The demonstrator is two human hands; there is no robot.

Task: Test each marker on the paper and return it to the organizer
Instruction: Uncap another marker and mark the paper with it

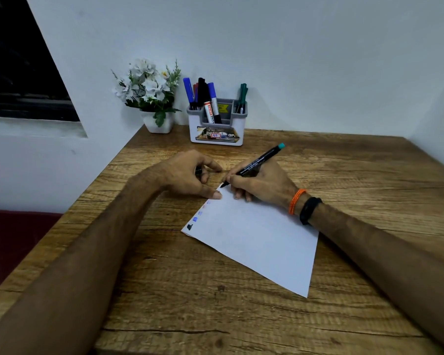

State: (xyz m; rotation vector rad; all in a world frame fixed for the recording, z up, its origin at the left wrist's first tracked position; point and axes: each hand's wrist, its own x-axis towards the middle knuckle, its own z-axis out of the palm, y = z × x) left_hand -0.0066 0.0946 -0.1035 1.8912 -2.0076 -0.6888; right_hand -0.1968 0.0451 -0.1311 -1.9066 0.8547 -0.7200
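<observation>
A white sheet of paper (256, 239) lies at an angle on the wooden table, with several small ink marks along its left edge. My right hand (262, 184) grips a thin black marker (256, 163) with a teal end, its tip touching the paper's far corner. My left hand (190, 175) rests beside that corner, thumb pressing the paper's edge, fingers curled around a small dark object that looks like the cap. The white and grey organizer (217, 129) stands at the back, holding several blue, black, red and green markers.
A white pot of artificial white flowers (151, 98) stands left of the organizer against the wall. The wooden table (215, 316) meets walls at the back and right. Its left edge drops off beside a dark red surface (8, 239).
</observation>
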